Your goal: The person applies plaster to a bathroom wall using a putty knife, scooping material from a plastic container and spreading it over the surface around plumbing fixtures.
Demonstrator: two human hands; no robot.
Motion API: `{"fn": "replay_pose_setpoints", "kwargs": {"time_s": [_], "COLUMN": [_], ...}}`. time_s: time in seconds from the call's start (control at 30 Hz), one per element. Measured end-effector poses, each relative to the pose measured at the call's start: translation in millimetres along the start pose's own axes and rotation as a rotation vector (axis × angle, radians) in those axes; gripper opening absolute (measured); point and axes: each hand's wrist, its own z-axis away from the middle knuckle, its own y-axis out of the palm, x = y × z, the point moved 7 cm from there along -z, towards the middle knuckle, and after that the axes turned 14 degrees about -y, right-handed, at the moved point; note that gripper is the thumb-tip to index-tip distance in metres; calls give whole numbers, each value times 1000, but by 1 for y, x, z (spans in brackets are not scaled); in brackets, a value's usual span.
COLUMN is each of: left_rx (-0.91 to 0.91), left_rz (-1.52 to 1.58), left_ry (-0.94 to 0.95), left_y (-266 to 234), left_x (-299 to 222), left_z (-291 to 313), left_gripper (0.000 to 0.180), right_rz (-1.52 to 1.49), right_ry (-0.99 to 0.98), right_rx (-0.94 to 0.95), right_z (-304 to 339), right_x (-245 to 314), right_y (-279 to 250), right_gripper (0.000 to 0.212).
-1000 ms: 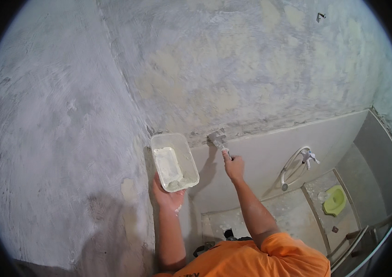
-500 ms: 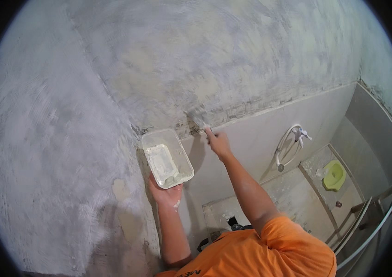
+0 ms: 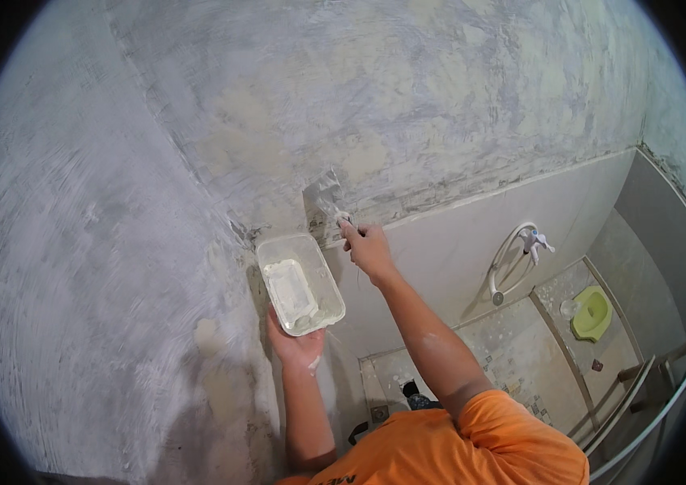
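A clear rectangular plastic tub rests in my left hand, which grips it from underneath and along its near side. Whitish putty lies on the tub's bottom and smears its walls. My right hand is closed round the handle of a putty knife. Its wide metal blade lies at the wall, just above the ledge, up and to the right of the tub. Patchy grey and cream filler covers that wall. Pale smears of putty show on my left wrist.
Below the filled wall runs a smooth grey lower panel with a projecting top edge. A white tap with a hose hangs on it. On the floor at right is a green squat toilet. Metal rails stand at the lower right.
The putty knife and my right hand have moved a little left and up along the wall. The view has shifted slightly; the tub stays in my left hand.
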Motion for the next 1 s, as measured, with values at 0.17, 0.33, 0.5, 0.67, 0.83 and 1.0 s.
{"fn": "replay_pose_setpoints", "kwargs": {"time_s": [0.17,0.33,0.5,0.67,0.83,1.0], "left_rx": [-59,-78,-88,-1,-53,-31], "left_rz": [106,-37,21,-66,-35,-49], "left_ry": [80,121,80,132,127,130], "left_y": [-37,-86,-90,-72,-49,-42], "left_x": [-12,-66,-93,-112,-118,-123], "left_z": [3,3,-4,-17,-26,-5], "left_gripper": [52,56,59,61,62,60], "right_rz": [236,104,-125,-234,-205,-205], "right_ry": [173,247,-15,-289,-163,-44], "right_rx": [-73,-74,-33,35,-33,-56], "right_z": [36,81,22,-65,-116,-67], "right_x": [-115,-122,-9,101,60,20], "right_y": [-28,2,55,87,79,67], "right_gripper": [44,38,36,36,40,43]}}
